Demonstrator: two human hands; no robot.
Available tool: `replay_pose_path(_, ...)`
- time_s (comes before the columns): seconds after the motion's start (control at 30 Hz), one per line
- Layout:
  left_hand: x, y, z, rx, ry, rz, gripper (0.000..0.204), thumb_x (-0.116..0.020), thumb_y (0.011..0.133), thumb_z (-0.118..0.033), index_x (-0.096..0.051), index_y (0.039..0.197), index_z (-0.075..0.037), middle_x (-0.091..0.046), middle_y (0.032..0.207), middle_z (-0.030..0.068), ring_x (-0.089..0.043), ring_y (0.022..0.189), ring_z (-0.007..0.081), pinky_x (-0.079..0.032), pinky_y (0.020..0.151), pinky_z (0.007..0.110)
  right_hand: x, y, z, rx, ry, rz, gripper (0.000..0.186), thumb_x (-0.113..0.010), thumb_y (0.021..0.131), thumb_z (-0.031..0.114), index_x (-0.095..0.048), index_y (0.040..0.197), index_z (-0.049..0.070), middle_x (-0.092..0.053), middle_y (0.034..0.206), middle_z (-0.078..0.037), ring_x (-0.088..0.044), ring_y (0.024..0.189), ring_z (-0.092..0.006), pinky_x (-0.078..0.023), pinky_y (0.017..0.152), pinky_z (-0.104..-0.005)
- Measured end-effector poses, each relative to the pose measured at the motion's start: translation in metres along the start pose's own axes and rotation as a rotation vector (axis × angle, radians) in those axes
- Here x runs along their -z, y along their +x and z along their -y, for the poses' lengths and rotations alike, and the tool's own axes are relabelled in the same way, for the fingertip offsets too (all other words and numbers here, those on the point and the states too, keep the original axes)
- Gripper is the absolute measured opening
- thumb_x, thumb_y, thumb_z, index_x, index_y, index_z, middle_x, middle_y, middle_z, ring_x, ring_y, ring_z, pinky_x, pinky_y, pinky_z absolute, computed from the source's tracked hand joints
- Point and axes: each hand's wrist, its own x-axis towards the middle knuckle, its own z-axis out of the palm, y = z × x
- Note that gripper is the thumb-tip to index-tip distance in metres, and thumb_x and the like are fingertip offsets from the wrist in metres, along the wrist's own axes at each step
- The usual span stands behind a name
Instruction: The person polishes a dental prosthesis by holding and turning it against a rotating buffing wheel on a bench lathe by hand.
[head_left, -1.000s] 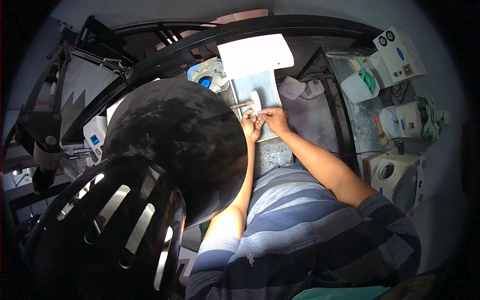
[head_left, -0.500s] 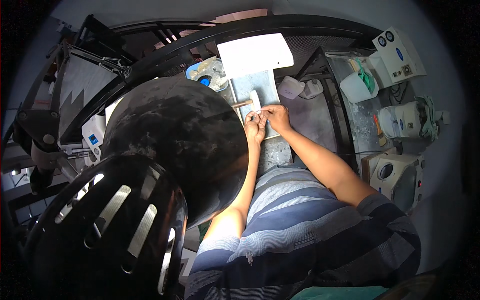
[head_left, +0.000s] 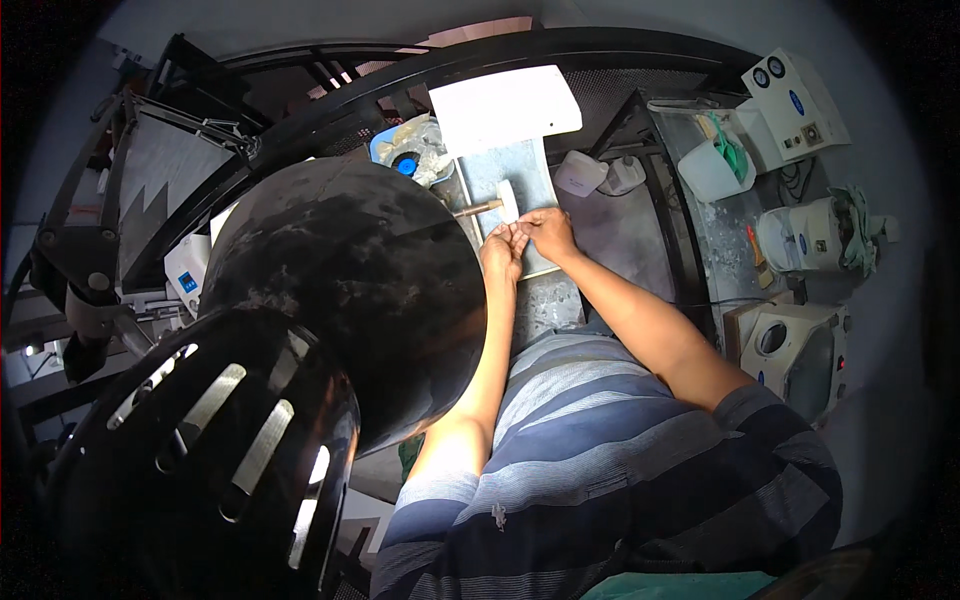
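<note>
Presently we list: left hand (head_left: 500, 250) and right hand (head_left: 550, 235), fingers bent inward and meeting; whether they clamp anything, we cannot tell. Just beyond both, about equally near: white wheel (head_left: 508, 202), disc-shaped, seen nearly edge-on, long axis pointing away from the body. Leftward, brown cylindrical shaft (head_left: 480, 209). Beneath, grey shallow tray (head_left: 525, 170). Farther, boxy white hood (head_left: 505, 108). Nearer left, smudged black lampshade (head_left: 335, 300).

Black lamp shade (head_left: 340, 280) blocks most of left side. White wheel (head_left: 507, 202) on spindle (head_left: 480, 209) stands just past left hand (head_left: 503, 250) and right hand (head_left: 549, 235). White panel (head_left: 507, 110) overhangs tray (head_left: 525, 170) far end. Right of tray: open gap, plastic jugs (head_left: 580, 173) beyond.
</note>
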Motion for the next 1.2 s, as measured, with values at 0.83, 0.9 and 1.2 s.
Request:
replay_pose_path(0.83,0.001,-0.095,-0.062,-0.262,0.14,0.658,0.014,-0.059,0.088,-0.005,-0.052,0.1,-0.007,-0.062,0.091,0.0063,-0.063,0.084,0.0196,-0.054,0.08,0.036,0.045,-0.049,0.074,0.408,0.367,0.159,0.008,-0.066,0.08,-0.002,-0.067,0.087,-0.005,-0.066,0.09,-0.011,-0.066,0.079,-0.0151,-0.053,0.073,-0.0263)
replay_pose_path(0.9,-0.009,-0.115,-0.069,-0.279,0.19,0.616,0.015,-0.061,0.087,-0.007,-0.052,0.099,-0.006,-0.061,0.09,0.0056,-0.062,0.082,0.0185,-0.053,0.078,0.034,0.055,-0.052,0.08,0.42,0.461,0.321,0.007,-0.066,0.081,-0.001,-0.067,0.086,-0.005,-0.065,0.091,-0.012,-0.065,0.081,-0.0149,-0.053,0.074,-0.0266)
replay_pose_path(1.2,-0.023,-0.142,-0.084,-0.548,0.632,0.606,0.011,-0.059,0.09,-0.011,-0.055,0.095,-0.001,-0.06,0.08,0.0051,-0.059,0.072,0.0147,-0.049,0.07,0.028,0.058,-0.054,0.087,0.191,0.714,0.478,0.019,-0.065,0.085,0.002,-0.061,0.103,-0.004,-0.066,0.086,-0.007,-0.064,0.079,-0.011,-0.052,0.076,-0.0249)
